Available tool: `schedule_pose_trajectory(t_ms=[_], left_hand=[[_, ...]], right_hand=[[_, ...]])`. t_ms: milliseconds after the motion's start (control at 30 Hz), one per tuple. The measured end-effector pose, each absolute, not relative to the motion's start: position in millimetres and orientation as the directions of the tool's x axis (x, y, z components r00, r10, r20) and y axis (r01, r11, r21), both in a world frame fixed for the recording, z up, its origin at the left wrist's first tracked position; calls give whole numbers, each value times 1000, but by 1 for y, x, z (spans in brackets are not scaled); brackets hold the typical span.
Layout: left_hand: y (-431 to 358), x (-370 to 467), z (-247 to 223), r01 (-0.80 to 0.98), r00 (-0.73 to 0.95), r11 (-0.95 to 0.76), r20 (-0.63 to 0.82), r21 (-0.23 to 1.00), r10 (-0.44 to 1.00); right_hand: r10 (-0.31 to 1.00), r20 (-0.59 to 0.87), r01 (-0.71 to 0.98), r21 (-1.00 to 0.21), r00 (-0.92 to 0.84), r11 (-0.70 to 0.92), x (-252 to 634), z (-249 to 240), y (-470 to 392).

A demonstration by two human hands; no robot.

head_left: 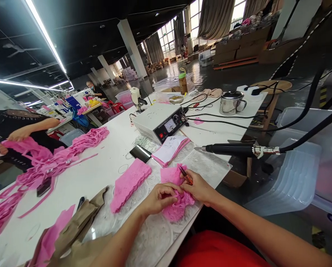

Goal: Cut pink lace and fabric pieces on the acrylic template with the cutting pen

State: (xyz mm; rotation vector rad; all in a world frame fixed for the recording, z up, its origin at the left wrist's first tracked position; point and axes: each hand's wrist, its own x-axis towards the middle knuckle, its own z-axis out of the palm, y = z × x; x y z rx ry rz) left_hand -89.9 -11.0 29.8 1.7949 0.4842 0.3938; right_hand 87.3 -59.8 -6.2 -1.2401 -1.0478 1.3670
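Observation:
On the table before me lies a bunched pink lace piece. My left hand is closed, its thumb and fingers pinching a gathered bit of that lace. Across from it, my right hand grips a small orange-and-dark tool that looks like thread snips, tip pointing up and left. The fingertips of this hand also press on the lace, close to my left fingers. A folded pink lace piece with a scalloped edge rests to the left, apart from both hands.
A black handheld tool with a pointed metal tip hangs at right on a cable. Behind the work are a control box, a phone, a paper-topped pink stack and a steel mug. A person handles pink straps at left.

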Motion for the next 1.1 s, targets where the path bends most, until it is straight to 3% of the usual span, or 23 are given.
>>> schedule_pose_trajectory(t_ms=[167, 333, 400, 667, 1100], left_hand=[[-6, -92, 29, 118, 869, -172, -18, 978, 495], [-4, -97, 27, 165, 851, -157, -60, 974, 523], [-4, -98, 25, 169, 844, -137, -71, 976, 531], [-4, -98, 24, 163, 854, -182, -47, 970, 518], [-5, -97, 23, 162, 845, -212, -25, 964, 534]], right_hand=[[995, -22, -94, -995, 94, -13, 98, 2, -68], [956, -123, -114, -981, -268, -158, 105, 6, -93], [935, -153, -82, -979, -321, -188, 102, 3, -100], [924, -235, -147, -946, -302, -288, 93, -1, -103], [909, -283, -115, -937, -305, -331, 93, 0, -102]])
